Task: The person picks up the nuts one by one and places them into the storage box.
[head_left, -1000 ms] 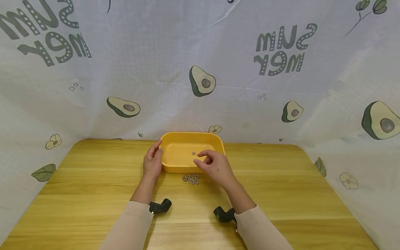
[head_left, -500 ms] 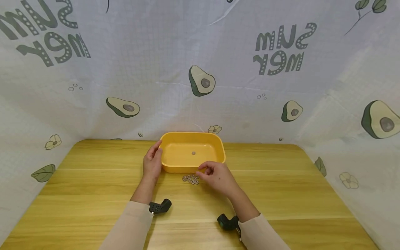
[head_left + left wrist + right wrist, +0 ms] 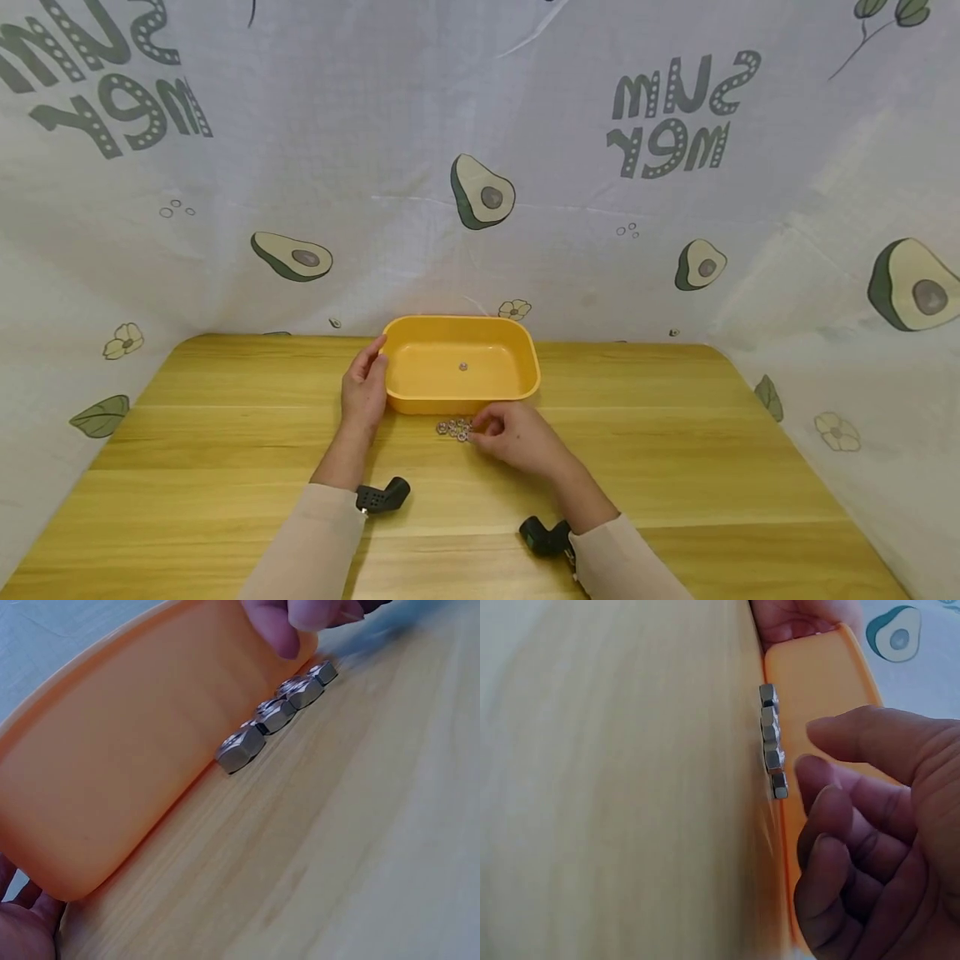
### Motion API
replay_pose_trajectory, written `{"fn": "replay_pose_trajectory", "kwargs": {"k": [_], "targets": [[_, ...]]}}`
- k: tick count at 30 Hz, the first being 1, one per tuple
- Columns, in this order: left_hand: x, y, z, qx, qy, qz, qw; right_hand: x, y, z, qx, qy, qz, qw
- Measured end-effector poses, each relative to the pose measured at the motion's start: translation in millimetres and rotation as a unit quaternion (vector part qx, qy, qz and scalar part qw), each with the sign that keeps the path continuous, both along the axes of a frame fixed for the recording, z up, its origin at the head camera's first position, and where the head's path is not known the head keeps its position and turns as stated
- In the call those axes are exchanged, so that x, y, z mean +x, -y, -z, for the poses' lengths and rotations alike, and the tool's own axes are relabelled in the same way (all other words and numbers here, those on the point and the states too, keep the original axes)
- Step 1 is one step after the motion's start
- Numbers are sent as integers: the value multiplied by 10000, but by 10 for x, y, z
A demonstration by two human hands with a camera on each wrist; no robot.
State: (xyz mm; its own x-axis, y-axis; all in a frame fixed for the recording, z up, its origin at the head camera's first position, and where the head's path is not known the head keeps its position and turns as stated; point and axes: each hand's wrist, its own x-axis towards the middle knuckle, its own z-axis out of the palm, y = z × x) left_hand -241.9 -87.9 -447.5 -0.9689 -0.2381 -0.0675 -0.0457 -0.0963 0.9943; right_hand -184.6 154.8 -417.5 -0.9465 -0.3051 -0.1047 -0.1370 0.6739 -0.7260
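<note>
Work at a yellow tray (image 3: 427, 407) on a wood-grained table (image 3: 675, 467), its rear side near a printed cloth (image 3: 405, 242) at twelve o'clock. One small hex nut (image 3: 462, 367) lies near the middle of the tray floor; a cluster of metal nuts (image 3: 453, 431) lies on the table just outside the near wall, at six o'clock from the tray. The left hand (image 3: 364, 396), fingers extended rather than clenched, rests against the tray's end at nine o'clock. The right hand (image 3: 517, 435), at three o'clock from the cluster, is loosely bent, a gap separating thumb and forefinger in the right wrist view; whether its tips touch the closest nut cannot be told.
</note>
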Motion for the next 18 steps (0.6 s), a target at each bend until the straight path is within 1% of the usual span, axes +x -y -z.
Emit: {"fn": "replay_pose_trajectory", "kwargs": {"k": [8, 18], "targets": [[1, 8, 9, 20, 6, 23, 10000, -18, 0, 81, 179, -107, -233, 9995], [-2, 9, 7, -21, 33, 47, 10000, -13, 21, 106, 420, -337, -213, 9983]]}}
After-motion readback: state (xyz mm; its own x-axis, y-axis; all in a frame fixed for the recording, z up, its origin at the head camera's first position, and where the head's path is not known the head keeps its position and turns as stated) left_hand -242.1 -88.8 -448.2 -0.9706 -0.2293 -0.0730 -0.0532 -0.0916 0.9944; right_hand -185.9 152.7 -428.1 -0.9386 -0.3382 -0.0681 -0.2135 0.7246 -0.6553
